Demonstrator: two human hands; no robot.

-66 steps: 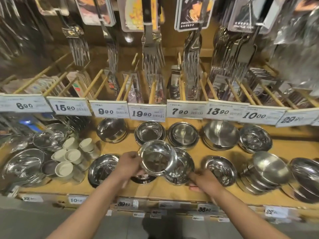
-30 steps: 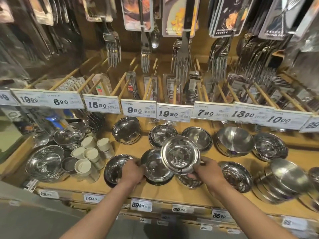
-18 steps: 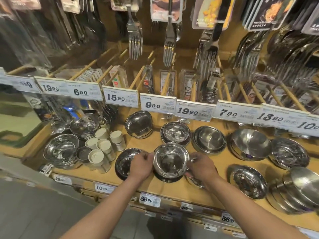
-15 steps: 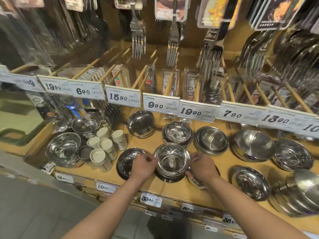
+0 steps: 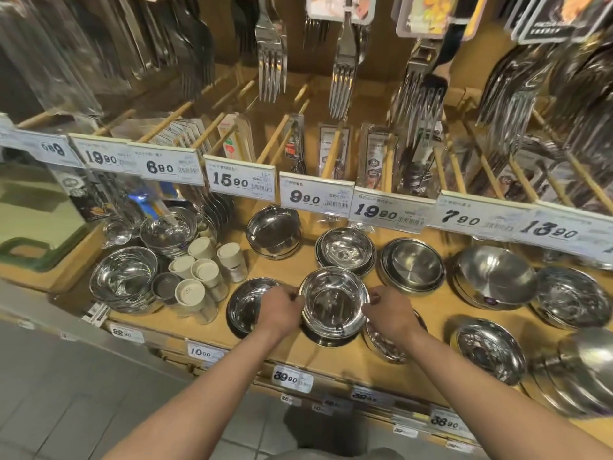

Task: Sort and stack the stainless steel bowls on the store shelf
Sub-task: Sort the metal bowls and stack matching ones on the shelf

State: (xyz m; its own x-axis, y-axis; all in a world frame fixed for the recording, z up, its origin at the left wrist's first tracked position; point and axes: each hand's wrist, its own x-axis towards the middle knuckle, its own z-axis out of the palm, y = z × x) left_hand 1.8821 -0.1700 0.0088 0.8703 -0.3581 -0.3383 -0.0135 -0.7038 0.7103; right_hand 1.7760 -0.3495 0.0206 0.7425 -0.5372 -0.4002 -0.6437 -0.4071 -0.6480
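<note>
Your left hand (image 5: 282,312) and right hand (image 5: 391,313) pinch opposite rims of a small shiny round steel bowl (image 5: 333,302), nested on a front-row stack on the wooden shelf (image 5: 434,303). It is likely light, rigid and slippery; hold by the rim.

price tags (image 5: 240,180) on the upper shelf rail: 19.90, 6.90, 15.90, 9.90, 7.90, 13.90

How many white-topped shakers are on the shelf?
5 shakers, left of the held bowl: two at the back, two in the middle, one in front. Others may be hidden behind them.
</note>
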